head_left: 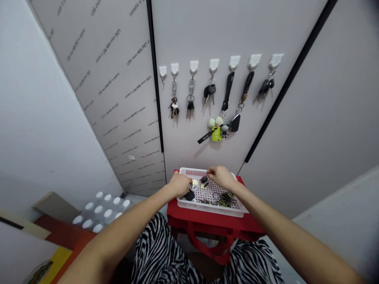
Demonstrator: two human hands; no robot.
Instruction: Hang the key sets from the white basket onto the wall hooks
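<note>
Rummaging in the basket (192, 172), left hand (180, 184) and right hand (220, 176) curl over loose keys (223, 202), grip unclear; only the leftmost hook (162, 71) hangs bare.

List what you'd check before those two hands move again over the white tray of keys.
1. Hands at the tray: left hand and right hand both reach into the white tray. Ok.
2. Tray seated: it rests flat on the red bag. Ok.
3. Grip on a key: the fingers hide what they touch. Cannot tell.
4. Free hook: the leftmost hook carries no keys. Ok.
5. Loose keys untangled: the green-ringed bunch lies heaped by the right wrist. Cannot tell.
</note>
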